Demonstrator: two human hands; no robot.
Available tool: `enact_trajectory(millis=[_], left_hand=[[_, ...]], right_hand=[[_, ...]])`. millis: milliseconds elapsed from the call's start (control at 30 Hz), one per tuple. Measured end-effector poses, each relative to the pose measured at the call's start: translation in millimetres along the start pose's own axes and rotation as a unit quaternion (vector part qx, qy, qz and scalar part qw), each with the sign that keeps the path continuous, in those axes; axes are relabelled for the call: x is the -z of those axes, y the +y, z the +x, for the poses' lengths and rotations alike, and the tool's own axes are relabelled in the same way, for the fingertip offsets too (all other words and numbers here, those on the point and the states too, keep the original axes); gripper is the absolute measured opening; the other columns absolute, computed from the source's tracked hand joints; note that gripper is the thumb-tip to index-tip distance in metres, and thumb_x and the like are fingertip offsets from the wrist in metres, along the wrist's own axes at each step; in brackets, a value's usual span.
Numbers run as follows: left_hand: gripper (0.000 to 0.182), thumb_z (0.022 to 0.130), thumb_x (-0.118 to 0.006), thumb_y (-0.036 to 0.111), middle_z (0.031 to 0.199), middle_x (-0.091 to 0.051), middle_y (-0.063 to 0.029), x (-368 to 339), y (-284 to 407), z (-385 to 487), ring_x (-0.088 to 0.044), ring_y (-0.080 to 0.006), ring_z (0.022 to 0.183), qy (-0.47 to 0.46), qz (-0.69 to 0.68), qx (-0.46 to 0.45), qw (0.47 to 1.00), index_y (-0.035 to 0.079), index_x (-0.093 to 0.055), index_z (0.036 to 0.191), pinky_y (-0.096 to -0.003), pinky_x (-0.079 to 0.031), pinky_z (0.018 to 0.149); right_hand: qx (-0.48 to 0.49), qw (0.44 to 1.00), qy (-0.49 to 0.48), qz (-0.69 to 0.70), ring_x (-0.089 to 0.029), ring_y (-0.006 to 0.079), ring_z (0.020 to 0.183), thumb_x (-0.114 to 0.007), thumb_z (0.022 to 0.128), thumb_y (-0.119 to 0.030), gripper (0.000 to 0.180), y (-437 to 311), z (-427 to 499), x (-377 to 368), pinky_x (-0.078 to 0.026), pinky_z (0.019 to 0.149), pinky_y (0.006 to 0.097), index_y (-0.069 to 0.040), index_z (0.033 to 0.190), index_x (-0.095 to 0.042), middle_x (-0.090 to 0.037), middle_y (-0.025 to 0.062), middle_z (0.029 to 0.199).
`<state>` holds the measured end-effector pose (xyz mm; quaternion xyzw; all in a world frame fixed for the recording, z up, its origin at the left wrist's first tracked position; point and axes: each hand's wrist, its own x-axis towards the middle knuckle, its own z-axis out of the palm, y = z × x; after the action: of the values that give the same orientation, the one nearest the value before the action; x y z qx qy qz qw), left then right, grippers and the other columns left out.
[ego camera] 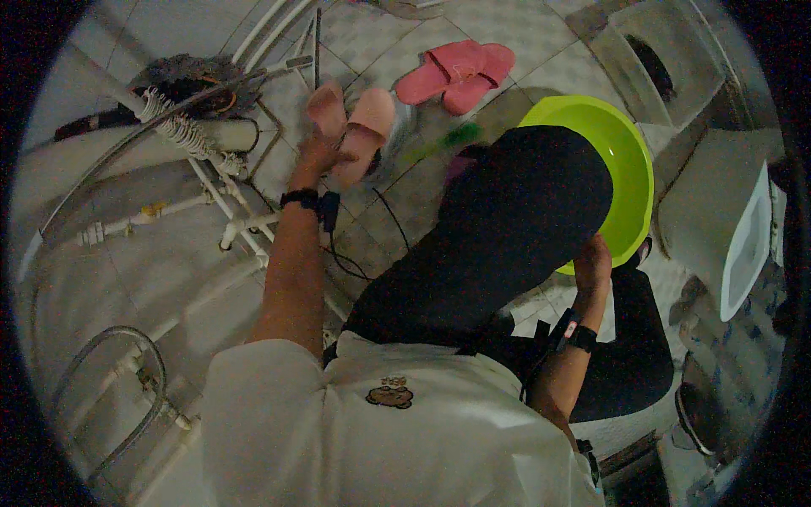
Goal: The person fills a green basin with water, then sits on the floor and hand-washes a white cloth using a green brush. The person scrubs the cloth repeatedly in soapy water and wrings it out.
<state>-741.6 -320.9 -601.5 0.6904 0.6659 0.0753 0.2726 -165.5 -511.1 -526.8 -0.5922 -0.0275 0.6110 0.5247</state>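
A pair of pale pink slide slippers (374, 114) is at upper left, with my left hand (318, 154) closed around their near ends. One finger or the thumb lies across the right-hand slipper; the other fingers are hidden. My right hand (594, 258) grips the near rim of a lime-green plastic basin (633, 171), its fingertips out of sight behind my knee. My leg in dark trousers (526, 190) covers the basin's left part. Beyond the slippers, two coral-pink slippers (453, 73) lie overlapping on the tiled floor (380, 222).
White pipes (244, 234) and a grey hose (120, 142) run along the left beside a white basin-like fixture (158, 152). A blurred green item (461, 135) is on the floor. Thin black cables (345, 261) hang from my left wrist. A pale bin-like container (709, 209) stands at right.
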Motion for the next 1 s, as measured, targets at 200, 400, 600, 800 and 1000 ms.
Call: enact_trajectory(millis=[200, 400, 600, 800, 1000], left_hand=[[0.114, 0.053, -0.085, 0.061, 0.134, -0.052, -0.0186, -4.4, 9.4, -40.5, -0.051, -0.0357, 0.123, -0.114, 0.114, 0.190, 0.968, 0.006, -0.038, 0.142, -0.0448, -0.041, 0.103], [0.101, 0.060, -0.082, 0.058, 0.128, -0.053, -0.0208, 9.5, 89.5, -39.1, -0.050, -0.0369, 0.120, -0.044, 0.137, 0.235, 0.961, 0.011, -0.042, 0.139, -0.0528, -0.042, 0.097], [0.105, 0.063, -0.085, 0.047, 0.130, -0.045, -0.0265, -27.6, 96.3, -58.8, -0.048, -0.0433, 0.118, 0.027, 0.311, 0.189, 0.931, 0.013, -0.029, 0.145, -0.0532, -0.046, 0.089], [0.102, 0.065, -0.082, 0.033, 0.118, -0.052, -0.0255, -17.8, 67.9, -39.6, -0.053, -0.0408, 0.105, -0.014, 0.152, 0.100, 0.983, 0.019, -0.025, 0.148, -0.0515, -0.047, 0.086], [0.087, 0.072, -0.076, 0.037, 0.102, -0.059, -0.0215, 8.0, 100.8, -56.9, -0.057, -0.0389, 0.096, 0.004, 0.255, 0.060, 0.965, 0.010, -0.034, 0.143, -0.0491, -0.048, 0.083]], right_hand=[[0.145, 0.912, -0.028, -0.383, -0.060, 0.0217, 0.103, -0.053, 0.093, -0.015, 0.036, 4.2, -6.7, -3.9, -0.050, 0.087, 0.0355, 0.000, 0.125, -0.055, -0.061, 0.0104, 0.119], [0.043, 0.992, -0.006, -0.118, -0.059, 0.0193, 0.087, -0.051, 0.092, -0.009, 0.019, 11.1, -0.8, 1.5, -0.050, 0.077, 0.0366, -0.002, 0.108, -0.059, -0.062, 0.0075, 0.100], [0.044, 0.990, 0.003, -0.136, -0.060, 0.0205, 0.087, -0.053, 0.093, -0.015, 0.022, 17.1, 6.5, 10.8, -0.049, 0.077, 0.0356, 0.000, 0.108, -0.060, -0.064, 0.0089, 0.095], [0.043, 0.993, -0.007, -0.113, -0.062, 0.0242, 0.101, -0.056, 0.094, -0.021, 0.040, 11.6, -1.0, 0.0, -0.050, 0.085, 0.0359, 0.002, 0.126, -0.055, -0.064, 0.0110, 0.117], [-0.002, 1.000, 0.012, -0.018, -0.061, 0.0283, 0.107, -0.055, 0.094, -0.017, 0.042, 10.3, -4.0, -3.5, -0.050, 0.092, 0.0383, 0.001, 0.131, -0.052, -0.061, 0.0160, 0.120]])
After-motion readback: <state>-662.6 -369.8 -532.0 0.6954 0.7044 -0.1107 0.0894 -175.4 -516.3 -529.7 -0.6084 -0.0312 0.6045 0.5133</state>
